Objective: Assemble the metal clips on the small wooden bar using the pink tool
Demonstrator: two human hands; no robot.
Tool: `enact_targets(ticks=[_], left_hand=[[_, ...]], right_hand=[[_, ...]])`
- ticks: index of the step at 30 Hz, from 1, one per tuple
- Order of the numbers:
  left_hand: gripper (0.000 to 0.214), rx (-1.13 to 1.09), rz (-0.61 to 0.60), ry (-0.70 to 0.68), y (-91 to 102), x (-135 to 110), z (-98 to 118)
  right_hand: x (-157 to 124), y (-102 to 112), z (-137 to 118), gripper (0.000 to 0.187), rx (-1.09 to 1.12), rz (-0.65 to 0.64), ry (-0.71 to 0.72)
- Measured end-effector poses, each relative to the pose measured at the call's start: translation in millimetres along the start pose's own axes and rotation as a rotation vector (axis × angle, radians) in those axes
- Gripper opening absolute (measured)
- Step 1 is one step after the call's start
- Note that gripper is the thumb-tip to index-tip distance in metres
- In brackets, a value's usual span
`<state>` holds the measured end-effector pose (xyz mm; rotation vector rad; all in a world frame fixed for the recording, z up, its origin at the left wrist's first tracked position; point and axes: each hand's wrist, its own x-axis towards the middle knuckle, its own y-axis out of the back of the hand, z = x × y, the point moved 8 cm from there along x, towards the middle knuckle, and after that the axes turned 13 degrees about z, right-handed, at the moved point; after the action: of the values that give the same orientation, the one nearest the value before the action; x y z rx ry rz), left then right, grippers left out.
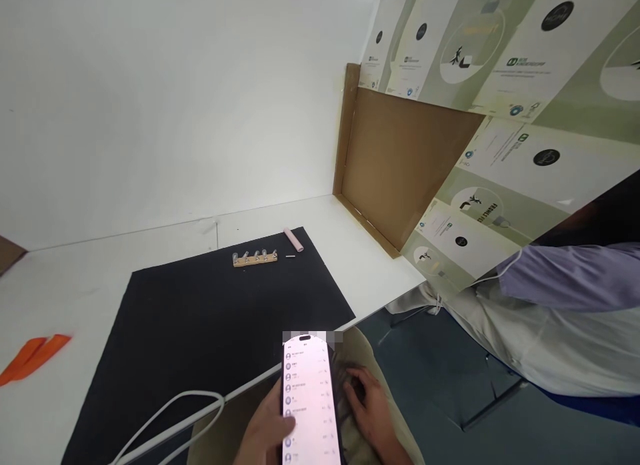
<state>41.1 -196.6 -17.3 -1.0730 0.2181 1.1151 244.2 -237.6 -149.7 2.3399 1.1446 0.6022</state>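
**A phone (306, 398) in the left hand (265, 428), and the black mat (165, 358) not touched**

The left hand is shut around the phone and holds it up over the lap. The screen shows a long list with small round pictures. The words are too small to read. The right hand (367, 412) lies low on the khaki trousers (361, 346), with its fingers bent on a dark cloth (344, 378). I cannot tell if it is holding that cloth.

Neither hand touches the things on the white worktop (60, 298). The black mat covers the middle of it, and its far corner comes near the back edge by the wall. Near that corner sits a wooden rack with a row of metal pegs (255, 258). Just to its right lies a tiny metal pin (290, 256). A pink tube (293, 239) lies at the very corner of the mat. Orange paper (35, 357) lies near the left edge, off the mat. A white cable (170, 425) curves over the near edge.

A brown cardboard panel (400, 165) stands at the right end, under printed posters (550, 65). Further right, a lilac sleeve (570, 278) shows, from another person sitting there.
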Motion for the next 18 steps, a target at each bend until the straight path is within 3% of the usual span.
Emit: enact_targets(ticks=[3, 7, 12, 14, 18], left_hand=[[0.062, -0.002, 0.139, 0.081, 4.5, 2.0, -1.0], [0.067, -0.040, 0.229, 0.136, -0.5, 0.4, -1.0], [0.067, -0.014, 0.472, 0.123, 8.8, -1.1, -4.6], [0.066, -0.005, 0.491, 0.095, 8.4, -1.8, -2.9], [0.061, -0.021, 0.421, 0.072, 8.9, -1.1, 1.2]], right_hand=[[-0.1, -0.1, 1.3, 0.028, 0.000, -0.001, -0.013], [0.0, 0.1, 1.0, 0.028, -0.011, -0.007, -0.018], [-0.5, -0.6, -0.6, 0.029, -0.015, -0.028, -0.024], [-0.2, -0.5, -1.0, 0.029, -0.012, -0.029, -0.023], [0.7, -0.3, -1.3, 0.027, -0.002, -0.029, -0.014]])
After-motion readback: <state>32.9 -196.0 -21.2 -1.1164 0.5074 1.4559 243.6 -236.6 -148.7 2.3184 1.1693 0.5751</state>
